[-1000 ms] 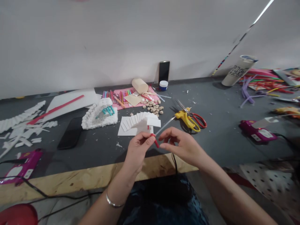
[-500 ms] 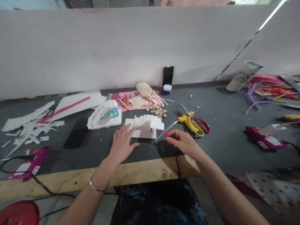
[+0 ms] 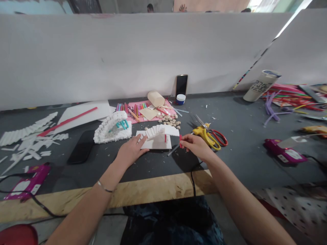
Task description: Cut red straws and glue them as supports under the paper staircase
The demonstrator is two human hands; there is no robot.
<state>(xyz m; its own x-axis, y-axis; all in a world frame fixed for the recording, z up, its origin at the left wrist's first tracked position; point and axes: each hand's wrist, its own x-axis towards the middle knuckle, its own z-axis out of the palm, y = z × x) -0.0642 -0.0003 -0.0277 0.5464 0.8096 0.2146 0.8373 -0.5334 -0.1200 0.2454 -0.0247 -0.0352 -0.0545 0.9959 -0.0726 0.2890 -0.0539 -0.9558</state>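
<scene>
A small white foam-board model (image 3: 155, 144) stands before me, with a flat base, a curved row of steps and a raised platform on a thin red post. My left hand (image 3: 130, 148) grips the left end of its base, fingers at the steps and thumb along the front edge. Just right of the platform, my right hand (image 3: 195, 144) pinches a short red stick (image 3: 181, 141) upright between thumb and fingertips. A clear glue stick (image 3: 173, 149) lies under that hand. Yellow-handled scissors (image 3: 208, 137) and red-handled scissors (image 3: 220, 136) lie just beyond it.
Left of the model sit a white textured model (image 3: 112, 129) with teal posts, a black phone (image 3: 81, 148) and white foam scraps (image 3: 33, 146). Pebbles (image 3: 168, 119) and crayons (image 3: 134, 109) lie behind. Purple power strips (image 3: 30, 182) with cables flank the workspace.
My right hand has raised the red stick slightly and brought it closer to the platform. My left hand has closed in on the base, its thumb now against the front edge.
</scene>
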